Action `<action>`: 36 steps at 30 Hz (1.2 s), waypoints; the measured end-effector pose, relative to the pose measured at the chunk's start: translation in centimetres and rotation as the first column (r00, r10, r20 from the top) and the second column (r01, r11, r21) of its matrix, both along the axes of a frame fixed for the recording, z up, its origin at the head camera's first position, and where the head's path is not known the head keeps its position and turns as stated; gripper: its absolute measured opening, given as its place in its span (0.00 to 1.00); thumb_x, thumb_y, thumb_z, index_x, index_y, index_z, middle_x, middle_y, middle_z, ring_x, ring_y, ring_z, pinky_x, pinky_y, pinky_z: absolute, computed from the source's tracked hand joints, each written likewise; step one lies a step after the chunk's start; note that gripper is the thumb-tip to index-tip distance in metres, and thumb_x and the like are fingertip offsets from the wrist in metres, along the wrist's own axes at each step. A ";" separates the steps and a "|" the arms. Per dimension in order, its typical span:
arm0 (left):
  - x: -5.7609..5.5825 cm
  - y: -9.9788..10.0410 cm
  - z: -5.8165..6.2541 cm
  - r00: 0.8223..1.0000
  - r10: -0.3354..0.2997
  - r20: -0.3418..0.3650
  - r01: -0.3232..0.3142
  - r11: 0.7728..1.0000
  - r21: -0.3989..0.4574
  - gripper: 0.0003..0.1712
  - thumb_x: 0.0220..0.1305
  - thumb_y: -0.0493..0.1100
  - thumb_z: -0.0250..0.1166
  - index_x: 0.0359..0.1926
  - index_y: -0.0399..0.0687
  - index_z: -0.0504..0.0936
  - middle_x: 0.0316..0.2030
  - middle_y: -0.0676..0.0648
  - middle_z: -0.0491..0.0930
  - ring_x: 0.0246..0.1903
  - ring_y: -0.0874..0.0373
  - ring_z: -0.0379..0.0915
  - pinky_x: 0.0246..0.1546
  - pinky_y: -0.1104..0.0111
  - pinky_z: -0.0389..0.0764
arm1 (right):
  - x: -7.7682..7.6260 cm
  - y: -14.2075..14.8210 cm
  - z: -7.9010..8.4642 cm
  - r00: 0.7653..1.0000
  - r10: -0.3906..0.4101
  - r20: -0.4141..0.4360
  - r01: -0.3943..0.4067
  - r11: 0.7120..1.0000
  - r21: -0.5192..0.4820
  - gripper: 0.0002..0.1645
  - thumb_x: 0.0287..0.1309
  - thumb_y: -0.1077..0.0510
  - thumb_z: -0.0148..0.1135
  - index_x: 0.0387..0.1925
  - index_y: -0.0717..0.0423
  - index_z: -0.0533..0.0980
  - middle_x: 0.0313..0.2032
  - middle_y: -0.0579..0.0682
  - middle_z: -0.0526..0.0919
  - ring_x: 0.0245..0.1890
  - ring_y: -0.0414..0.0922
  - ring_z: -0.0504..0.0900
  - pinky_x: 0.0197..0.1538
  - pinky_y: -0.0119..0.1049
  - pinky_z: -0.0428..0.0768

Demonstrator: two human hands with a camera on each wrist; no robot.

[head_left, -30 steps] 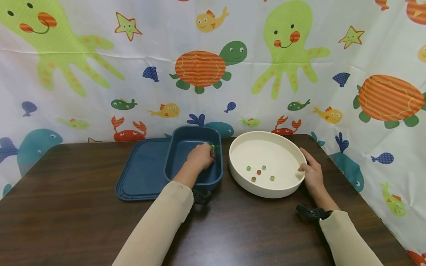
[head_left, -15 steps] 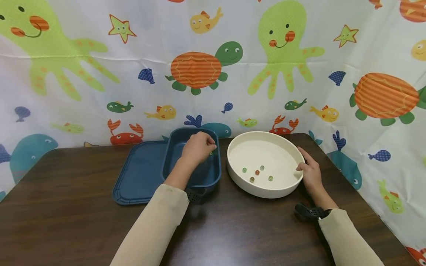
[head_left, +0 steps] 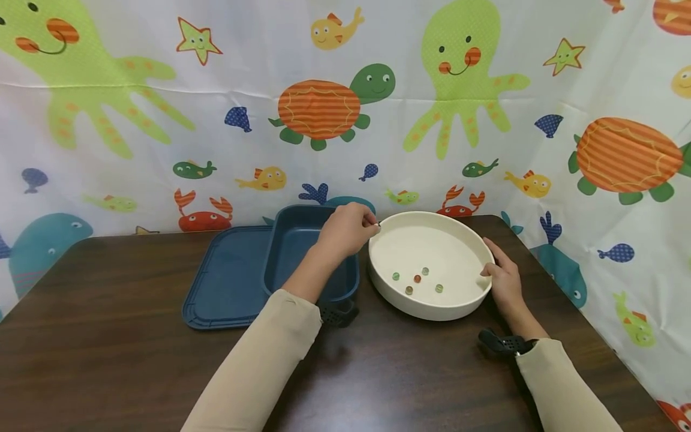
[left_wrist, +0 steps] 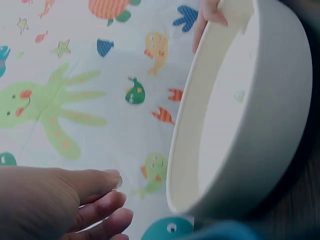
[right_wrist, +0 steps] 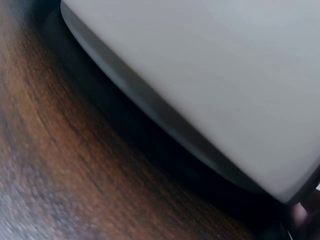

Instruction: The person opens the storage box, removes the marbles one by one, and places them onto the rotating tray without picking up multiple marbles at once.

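Note:
My left hand [head_left: 345, 231] is over the right side of a blue rectangular box [head_left: 288, 249], fingertips close to the left rim of a round white pan [head_left: 432, 313]. Its thumb and fingers pinch a small marble, mostly hidden by the fingertips. Several glass marbles lie on the pan's floor, among them a red marble [head_left: 417, 278] and a green marble [head_left: 396, 276]. My right hand [head_left: 506, 282] grips the pan's right rim, thumb over the edge. In the right wrist view the pan's outer wall [right_wrist: 210, 85] fills much of the frame. My left forearm hides part of the box's inside.
A flat blue lid [head_left: 229, 276] lies left of the box on the dark wooden table [head_left: 108, 336]. Behind the table hangs a white curtain [head_left: 227, 54] printed with sea animals. Black straps are on both wrists.
My left hand has come up out of the blue box and moved right to the pan's left rim with the marble. The right hand keeps its grip on the pan.

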State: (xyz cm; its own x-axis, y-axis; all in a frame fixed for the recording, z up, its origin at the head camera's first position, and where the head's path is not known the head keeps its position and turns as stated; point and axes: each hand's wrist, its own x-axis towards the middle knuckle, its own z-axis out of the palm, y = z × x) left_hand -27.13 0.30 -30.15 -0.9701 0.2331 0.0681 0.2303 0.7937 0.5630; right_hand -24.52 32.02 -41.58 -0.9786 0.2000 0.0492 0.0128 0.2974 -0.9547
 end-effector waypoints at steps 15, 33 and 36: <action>0.4 4.5 -2.4 0.995 -0.095 0.035 0.095 0.995 0.014 0.10 0.70 0.47 0.65 0.45 0.48 0.86 0.38 0.49 0.85 0.39 0.58 0.79 0.42 0.65 0.81 | -0.1 0.0 0.1 1.000 -0.005 -0.017 0.005 1.000 0.006 0.47 0.54 0.73 0.41 0.78 0.54 0.56 0.79 0.53 0.55 0.79 0.54 0.54 0.79 0.52 0.55; -0.7 7.4 -5.5 0.990 -0.092 0.106 0.104 0.988 -0.112 0.06 0.68 0.46 0.66 0.37 0.51 0.88 0.37 0.52 0.87 0.32 0.59 0.79 0.32 0.68 0.77 | -0.3 0.0 -0.2 1.000 -0.013 -0.014 0.013 1.000 -0.001 0.47 0.55 0.73 0.41 0.78 0.54 0.56 0.79 0.53 0.56 0.79 0.54 0.55 0.79 0.52 0.55; -0.9 7.6 -5.7 0.990 -0.082 0.113 0.097 0.986 -0.133 0.06 0.68 0.45 0.67 0.36 0.51 0.88 0.36 0.52 0.87 0.31 0.59 0.78 0.32 0.68 0.77 | -0.3 0.0 -0.2 1.000 -0.016 -0.017 0.016 1.000 0.003 0.46 0.54 0.73 0.41 0.78 0.55 0.57 0.79 0.53 0.56 0.79 0.54 0.55 0.79 0.52 0.55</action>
